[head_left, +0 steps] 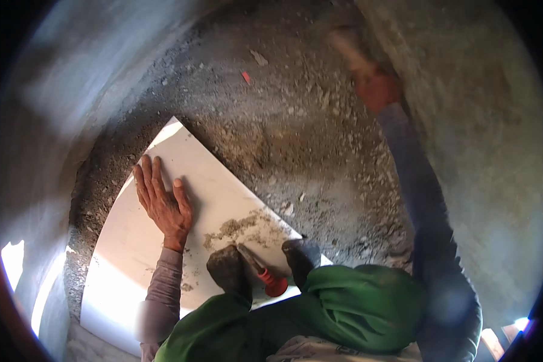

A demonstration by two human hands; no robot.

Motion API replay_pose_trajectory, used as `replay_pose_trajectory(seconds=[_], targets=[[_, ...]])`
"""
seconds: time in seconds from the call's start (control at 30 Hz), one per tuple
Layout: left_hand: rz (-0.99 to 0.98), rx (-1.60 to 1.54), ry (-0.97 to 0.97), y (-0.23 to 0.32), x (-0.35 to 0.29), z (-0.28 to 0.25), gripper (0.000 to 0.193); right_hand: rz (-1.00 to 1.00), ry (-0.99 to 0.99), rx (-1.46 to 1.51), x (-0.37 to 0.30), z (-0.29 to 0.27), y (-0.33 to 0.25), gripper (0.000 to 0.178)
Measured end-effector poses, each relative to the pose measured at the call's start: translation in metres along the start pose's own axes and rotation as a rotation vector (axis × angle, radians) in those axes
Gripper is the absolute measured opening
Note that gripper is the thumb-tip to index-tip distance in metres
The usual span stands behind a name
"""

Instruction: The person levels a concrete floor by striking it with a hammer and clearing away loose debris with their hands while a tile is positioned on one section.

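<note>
My left hand (165, 202) lies flat on a white sheet (214, 196), fingers stretched out near its left edge. Out at the far right, my right hand (377, 89) is closed round a tan, stick-like handle (349, 51). Motion smears that tool, and I cannot make out its far end, which is close to the rubble and the right wall. Between my dark-covered feet (228, 268) a red-handled tool (273, 282) with a narrow metal shaft rests on the sheet. Grey-brown dirt (235, 228) is scattered on the sheet just ahead of my left foot.
Loose rubble and dust cover the ground (320, 145) beyond the sheet. Rough grey walls rise at the left (48, 151) and right (489, 163). A small red scrap (245, 77) lies on the ground ahead. Bright sunlight falls on the sheet's lower left.
</note>
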State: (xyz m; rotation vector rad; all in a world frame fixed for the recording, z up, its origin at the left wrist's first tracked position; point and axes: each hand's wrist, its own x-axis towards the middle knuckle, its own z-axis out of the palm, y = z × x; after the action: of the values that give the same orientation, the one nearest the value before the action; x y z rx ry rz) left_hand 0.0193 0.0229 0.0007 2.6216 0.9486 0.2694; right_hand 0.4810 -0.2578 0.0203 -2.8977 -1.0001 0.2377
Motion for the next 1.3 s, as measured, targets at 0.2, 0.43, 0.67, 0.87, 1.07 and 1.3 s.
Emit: replay_pose_trajectory(seconds=[0.2,0.43,0.67,0.87,1.07,1.3], targets=[[-0.029,0.027,-0.029,0.000,-0.001,0.003,0.063,-0.032,0.039,0.009,-0.001,0.007,-0.043,0.057],[-0.020,0.011,-0.024,0.006,0.001,0.004,0.062,0.233,-0.091,0.041,0.085,0.001,0.009,0.059],[-0.032,0.051,-0.026,0.002,-0.003,-0.002,0.061,-0.398,0.111,-0.030,0.041,0.010,-0.055,0.067],[-0.012,0.034,-0.028,0.003,0.000,0.000,0.061,0.118,0.017,-0.007,0.080,0.001,-0.018,0.062],[-0.029,0.046,-0.033,0.004,0.002,-0.002,0.061,-0.598,0.259,-0.096,0.064,0.006,-0.033,0.053],[-0.025,0.057,-0.038,0.008,0.002,-0.002,0.061,-0.165,0.159,-0.059,0.068,0.013,-0.043,0.055]])
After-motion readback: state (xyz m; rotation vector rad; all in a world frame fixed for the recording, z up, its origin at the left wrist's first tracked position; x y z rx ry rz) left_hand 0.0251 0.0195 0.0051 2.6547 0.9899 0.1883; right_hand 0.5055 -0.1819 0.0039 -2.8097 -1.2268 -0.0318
